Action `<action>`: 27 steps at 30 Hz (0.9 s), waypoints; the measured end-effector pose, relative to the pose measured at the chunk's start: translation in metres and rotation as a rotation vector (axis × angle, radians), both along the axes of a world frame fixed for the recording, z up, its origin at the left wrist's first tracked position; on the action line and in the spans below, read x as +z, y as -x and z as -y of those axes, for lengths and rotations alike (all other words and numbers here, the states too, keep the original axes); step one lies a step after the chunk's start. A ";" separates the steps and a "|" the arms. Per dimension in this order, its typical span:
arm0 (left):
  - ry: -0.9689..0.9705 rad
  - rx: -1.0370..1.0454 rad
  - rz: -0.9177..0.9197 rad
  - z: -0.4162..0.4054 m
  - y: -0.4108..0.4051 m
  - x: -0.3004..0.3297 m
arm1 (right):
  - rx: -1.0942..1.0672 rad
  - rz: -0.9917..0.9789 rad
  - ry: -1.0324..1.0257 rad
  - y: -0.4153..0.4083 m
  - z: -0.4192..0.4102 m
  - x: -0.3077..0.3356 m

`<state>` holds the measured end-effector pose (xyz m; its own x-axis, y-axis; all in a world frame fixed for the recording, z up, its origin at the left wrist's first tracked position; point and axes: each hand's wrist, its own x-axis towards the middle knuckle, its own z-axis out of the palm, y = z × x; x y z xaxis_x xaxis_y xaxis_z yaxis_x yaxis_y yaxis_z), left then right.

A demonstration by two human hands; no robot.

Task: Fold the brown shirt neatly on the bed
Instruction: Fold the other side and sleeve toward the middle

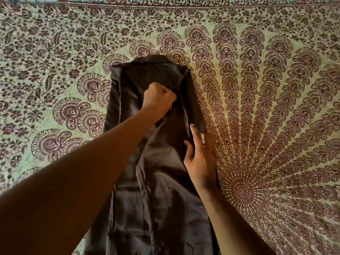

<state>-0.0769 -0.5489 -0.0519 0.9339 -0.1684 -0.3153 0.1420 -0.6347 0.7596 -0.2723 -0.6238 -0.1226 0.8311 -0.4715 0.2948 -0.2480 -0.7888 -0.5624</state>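
Lengthwise, brown shirt (161, 181) folded narrow; left hand (158, 98) pinches fabric, right hand (200, 159) flat, fingers straight.

The brown shirt (161, 181) runs off the bottom edge, so its hem is cut away. The left forearm crosses its left half and hides the cloth beneath. The left hand (159, 101) is a closed fist on the fabric; its fingertips are curled under and out of sight. The right hand (201, 159) covers part of the shirt's right edge. The bed (276, 126) under its patterned cover is cropped on every side. The collar's far side folds out of sight.
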 end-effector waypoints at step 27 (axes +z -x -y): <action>-0.209 -0.047 0.164 -0.064 0.110 0.004 | 0.131 -0.176 -0.113 0.035 0.008 0.035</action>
